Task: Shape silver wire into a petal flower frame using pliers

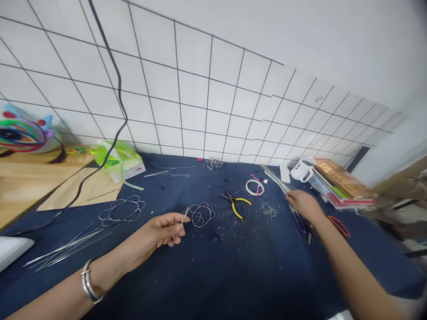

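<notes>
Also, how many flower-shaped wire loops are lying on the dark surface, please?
2. One loop lies beyond the left forearm; the other loop lies between the left hand and the yellow-handled pliers.

A white wall with a grid of thin dark lines stands behind a desk covered in dark navy cloth, with a plain pale wall surface above the grid and on toward the right. A long black cable hangs down across the gridded part and runs onto the left side of the desk, where a light-brown wooden surface adjoins the cloth. The light is soft and whitish, and the far right edge is blurred.
</notes>
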`<state>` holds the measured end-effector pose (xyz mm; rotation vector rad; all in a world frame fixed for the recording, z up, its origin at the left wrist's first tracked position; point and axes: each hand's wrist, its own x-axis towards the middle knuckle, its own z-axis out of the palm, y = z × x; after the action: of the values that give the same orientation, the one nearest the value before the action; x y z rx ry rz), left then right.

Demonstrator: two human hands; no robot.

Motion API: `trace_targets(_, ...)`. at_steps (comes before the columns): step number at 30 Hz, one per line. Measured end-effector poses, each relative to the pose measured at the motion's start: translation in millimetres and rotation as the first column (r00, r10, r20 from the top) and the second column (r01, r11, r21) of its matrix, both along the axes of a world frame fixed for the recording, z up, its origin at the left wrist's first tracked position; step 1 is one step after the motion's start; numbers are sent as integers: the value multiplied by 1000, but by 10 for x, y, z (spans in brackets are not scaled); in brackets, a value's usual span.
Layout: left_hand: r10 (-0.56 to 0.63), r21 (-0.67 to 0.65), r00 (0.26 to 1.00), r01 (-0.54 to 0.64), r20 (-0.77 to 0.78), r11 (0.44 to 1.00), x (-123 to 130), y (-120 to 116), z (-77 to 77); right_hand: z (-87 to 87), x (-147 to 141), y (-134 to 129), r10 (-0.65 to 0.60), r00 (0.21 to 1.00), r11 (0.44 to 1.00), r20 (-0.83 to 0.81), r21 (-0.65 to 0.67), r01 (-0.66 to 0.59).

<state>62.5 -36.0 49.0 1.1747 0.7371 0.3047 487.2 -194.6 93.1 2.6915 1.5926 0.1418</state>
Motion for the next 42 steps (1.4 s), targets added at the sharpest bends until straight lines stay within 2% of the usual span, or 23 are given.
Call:
trace_targets(3,73,42,997,-74,31,996,-34,13,-49,-260,-421,624,220,975,971,18,-99,-217)
trace_targets(6,124,74,991,-128,60,989,-90,54,-54,-439,-722,1109,315,946,939,80,-172,-299)
trace_targets(8,147,83,986,-153,74,985,-144,87,-28,-496,-823,1305,342,932,924,123,-223,-310)
trace_targets(11,151,83,982,-161,114,983,-230,131,22,-518,-874,1450,381,909,898,171,-302,-320)
trace_targets(16,114,78,978,-129,175,989,-330,175,45,-408,-881,1514,451,869,853,203,-385,-352)
trace_targets(20,93,40,979,-102,183,994,-352,195,14,-331,-942,1503,534,830,800,160,-412,-435)
trace_targets(23,93,-4,978,-94,187,996,-354,215,-10,-364,-1019,1504,582,807,751,98,-444,-488)
trace_targets(26,108,-31,975,-104,195,994,-352,242,-41,-425,-1070,1548,583,810,736,67,-466,-492)
trace_targets(30,108,-52,973,-99,202,994,-347,274,-104,-475,-1072,1666,549,835,749,44,-469,-468)
trace_targets(35,106,-63,974,-95,198,993,-365,304,-168,-463,-1031,1732,494,868,802,41,-408,-437)
trace_targets(38,102,-62,974,-92,201,994,-377,318,-200,-381,-998,1619,468,880,849,78,-315,-424)
trace_targets(42,101,-63,976,-90,191,994,-379,342,-259,-250,-892,1296,452,886,881,102,-208,-425)
